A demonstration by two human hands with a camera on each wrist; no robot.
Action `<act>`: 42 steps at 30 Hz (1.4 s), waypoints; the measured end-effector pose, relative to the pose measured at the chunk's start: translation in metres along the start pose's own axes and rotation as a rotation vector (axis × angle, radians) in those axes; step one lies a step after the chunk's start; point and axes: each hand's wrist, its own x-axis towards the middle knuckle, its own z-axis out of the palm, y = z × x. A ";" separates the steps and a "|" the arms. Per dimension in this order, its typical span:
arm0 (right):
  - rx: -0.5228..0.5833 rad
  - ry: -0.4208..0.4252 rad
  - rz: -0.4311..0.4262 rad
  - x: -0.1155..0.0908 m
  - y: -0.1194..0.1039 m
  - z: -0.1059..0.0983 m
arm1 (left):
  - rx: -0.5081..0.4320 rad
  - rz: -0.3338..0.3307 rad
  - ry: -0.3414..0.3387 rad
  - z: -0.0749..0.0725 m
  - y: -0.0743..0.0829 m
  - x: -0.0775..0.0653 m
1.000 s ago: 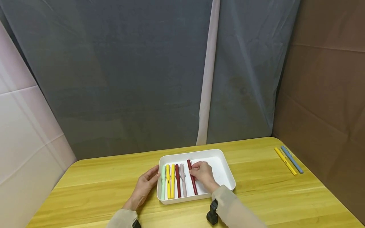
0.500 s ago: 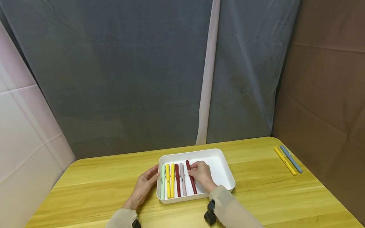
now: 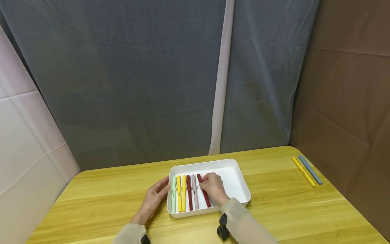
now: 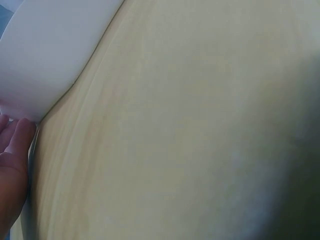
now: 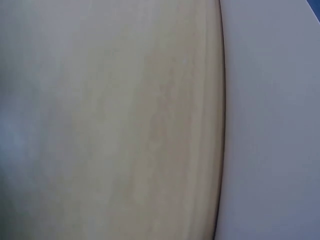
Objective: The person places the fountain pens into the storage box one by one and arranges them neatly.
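A white tray (image 3: 234, 200) stands on the table, holding a row of capped pens. From the left lie a mint green pen (image 3: 174, 196), two yellow pens (image 3: 179, 195), a dark red pen (image 3: 189, 193) and a pale mauve pen (image 3: 195, 193). My right hand (image 3: 214, 187) pinches another dark red pen (image 3: 204, 193) inside the tray, just right of the mauve one and slightly tilted. Against the tray's left wall rests my left hand (image 3: 153, 200), its fingers fairly straight. The left wrist view shows its fingers (image 4: 20, 135) touching the tray's outer wall.
At the table's right edge lie a yellow pen (image 3: 304, 172) and a blue pen (image 3: 310, 170), side by side. The wooden table (image 3: 106, 193) backs onto a grey curtain (image 3: 146, 84). The right wrist view shows only table and tray wall (image 5: 270, 125).
My right hand has slid the dark red pen a little left, toward the mauve pen. The left hand keeps its place at the tray's side.
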 end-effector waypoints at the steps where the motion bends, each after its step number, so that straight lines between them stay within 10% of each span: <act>1: -0.012 -0.003 -0.008 0.000 -0.001 0.000 | -0.002 0.003 -0.001 0.000 0.000 0.000; 42: 0.119 -0.107 0.125 0.000 -0.004 -0.001 | 0.004 -0.010 0.009 0.000 0.000 0.001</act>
